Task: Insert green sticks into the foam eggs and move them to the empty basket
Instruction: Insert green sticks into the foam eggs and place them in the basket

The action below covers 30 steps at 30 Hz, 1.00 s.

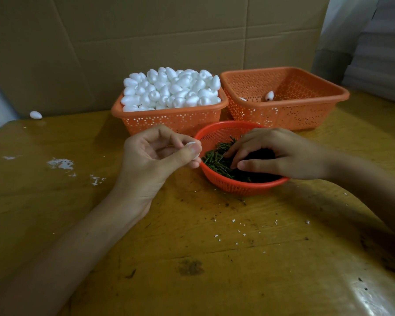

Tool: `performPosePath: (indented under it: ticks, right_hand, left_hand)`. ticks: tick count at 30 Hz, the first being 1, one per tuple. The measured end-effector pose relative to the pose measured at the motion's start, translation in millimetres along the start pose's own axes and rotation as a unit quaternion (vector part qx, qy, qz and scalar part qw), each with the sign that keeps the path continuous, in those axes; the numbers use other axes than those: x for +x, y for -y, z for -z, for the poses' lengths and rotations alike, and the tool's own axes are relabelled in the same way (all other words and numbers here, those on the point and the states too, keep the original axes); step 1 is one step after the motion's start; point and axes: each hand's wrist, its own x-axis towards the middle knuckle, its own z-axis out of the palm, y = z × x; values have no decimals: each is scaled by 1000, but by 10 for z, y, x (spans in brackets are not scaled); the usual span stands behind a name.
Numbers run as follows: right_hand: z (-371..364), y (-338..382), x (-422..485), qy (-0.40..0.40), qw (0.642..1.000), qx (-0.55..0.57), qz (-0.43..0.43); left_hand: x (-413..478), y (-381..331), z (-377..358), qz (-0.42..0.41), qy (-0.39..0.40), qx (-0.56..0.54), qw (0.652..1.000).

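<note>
1. At the far left a stray foam egg [35, 115] lies on the wooden surface [192, 247], close to the cardboard wall [146, 30]. It probably rolls at a touch. The white foam crumbs [61, 164] nearby suggest the material flakes when scraped or squeezed.
2. The left hand [156, 153] holds the pinched egg [191, 144] just beside the rim of the stick basket, with thumb and fingers [187, 153] clamped on it. I judge it almost weightless and soft enough to dent. A light grip round its fat middle, leaving one end bare for the stick, should serve.
3. Behind the left hand, the full basket [169, 120] is heaped with foam eggs [171, 90] above its rim. A brushing wrist could spill some.
4. The round red basket [237, 185] holds the green sticks [214, 161], which look thin, stiff and tangled. They are best drawn out singly, taken near one end.
5. The right hand [276, 153] reaches into that basket with its fingers curled down among the sticks. I cannot tell whether they have one pinched.
6. At the right rear the receiving basket [306, 120] stands just beside the full one. It is nearly empty: one finished egg [269, 96] shows plainly, and a second white shape [243, 99] is half hidden by the wall. A loaded egg must be lifted over the round rim and this near wall. The broad stretch of surface nearer the person carries only crumbs and specks, which leaves room for the forearms.
</note>
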Motion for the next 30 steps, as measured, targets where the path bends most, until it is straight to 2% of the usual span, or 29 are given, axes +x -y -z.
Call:
performPosePath:
  ticks: [12,30]
  right_hand:
    - [-6,-3,1,-2,1000,-3,0]
    - [-6,5,2,1,1000,-1,-6]
  left_hand:
    - [18,-22,20,54,-11,-72,996]
    - [10,110,43,57,46,-158,985]
